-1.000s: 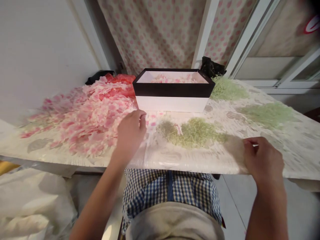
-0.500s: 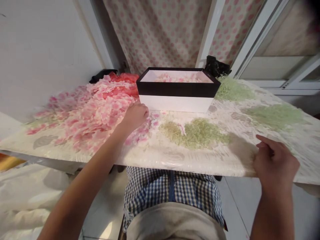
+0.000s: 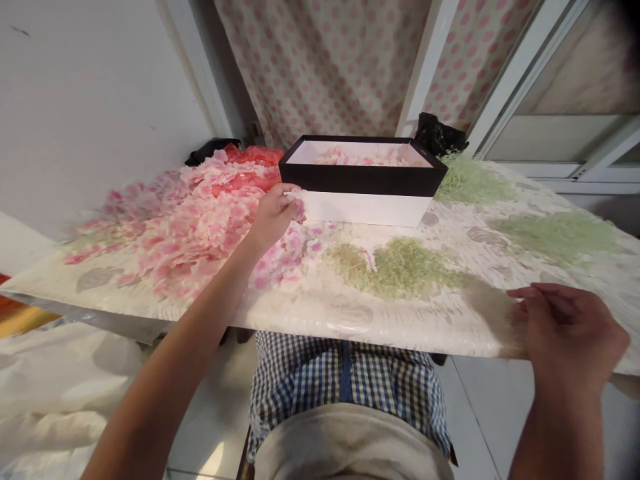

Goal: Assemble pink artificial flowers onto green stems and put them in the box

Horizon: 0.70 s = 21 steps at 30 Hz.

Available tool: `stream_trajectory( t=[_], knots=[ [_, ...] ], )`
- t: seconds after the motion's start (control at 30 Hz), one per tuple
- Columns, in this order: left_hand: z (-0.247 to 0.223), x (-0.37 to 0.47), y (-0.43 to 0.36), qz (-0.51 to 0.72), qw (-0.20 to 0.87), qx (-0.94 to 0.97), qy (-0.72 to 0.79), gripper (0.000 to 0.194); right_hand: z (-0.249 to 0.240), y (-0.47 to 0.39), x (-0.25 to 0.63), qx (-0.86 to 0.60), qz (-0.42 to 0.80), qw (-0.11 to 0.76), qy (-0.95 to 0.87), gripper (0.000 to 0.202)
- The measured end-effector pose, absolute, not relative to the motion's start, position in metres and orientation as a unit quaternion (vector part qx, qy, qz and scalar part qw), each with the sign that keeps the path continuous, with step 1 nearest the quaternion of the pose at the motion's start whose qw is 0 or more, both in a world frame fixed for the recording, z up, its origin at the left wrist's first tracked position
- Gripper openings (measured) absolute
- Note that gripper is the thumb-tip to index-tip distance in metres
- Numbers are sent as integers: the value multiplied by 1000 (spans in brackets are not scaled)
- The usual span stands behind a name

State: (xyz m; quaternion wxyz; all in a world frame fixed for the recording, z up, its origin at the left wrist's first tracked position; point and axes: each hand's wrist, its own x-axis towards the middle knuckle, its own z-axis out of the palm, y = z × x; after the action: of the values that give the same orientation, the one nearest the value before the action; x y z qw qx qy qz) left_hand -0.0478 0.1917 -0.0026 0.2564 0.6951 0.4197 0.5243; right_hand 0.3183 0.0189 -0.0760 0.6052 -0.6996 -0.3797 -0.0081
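Observation:
My left hand (image 3: 277, 212) is closed on a pale pink petal piece, raised beside the front left corner of the black-and-white box (image 3: 364, 180). Pink petals (image 3: 200, 227) lie heaped to its left, and more petals show inside the box. Over the table's front right part, my right hand (image 3: 570, 323) is closed, thumb and forefinger together; what it holds, if anything, is too small to name. Between the hands lies a loose green clump (image 3: 403, 267) with a small pink piece (image 3: 370, 259) on it.
Two pale green clumps lie at the right, one at the back (image 3: 470, 179) and one farther forward (image 3: 560, 237). A red mesh bag (image 3: 255, 160) sits behind the petals. A black plastic bag (image 3: 439, 135) stands behind the box. The patterned tablecloth (image 3: 350, 313) ends near my lap.
My left hand has risen from the petals and now shows a petal piece in its fingers. My right hand has shifted right and slightly nearer, its fingers drawn closer together.

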Motion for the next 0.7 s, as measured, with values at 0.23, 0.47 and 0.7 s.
stream_trajectory(
  t=[0.23, 0.47, 0.7],
  knots=[
    [1, -48, 187, 552, 324, 660, 393, 39, -78, 22, 319, -668, -11, 639, -380, 16],
    [15, -27, 120, 545, 338, 656, 397, 34, -75, 16, 305, -627, -74, 682, -369, 16],
    [7, 14, 6, 443, 493, 647, 377, 11, -32, -39, 216, -445, 95, 597, -661, 19]
  ],
)
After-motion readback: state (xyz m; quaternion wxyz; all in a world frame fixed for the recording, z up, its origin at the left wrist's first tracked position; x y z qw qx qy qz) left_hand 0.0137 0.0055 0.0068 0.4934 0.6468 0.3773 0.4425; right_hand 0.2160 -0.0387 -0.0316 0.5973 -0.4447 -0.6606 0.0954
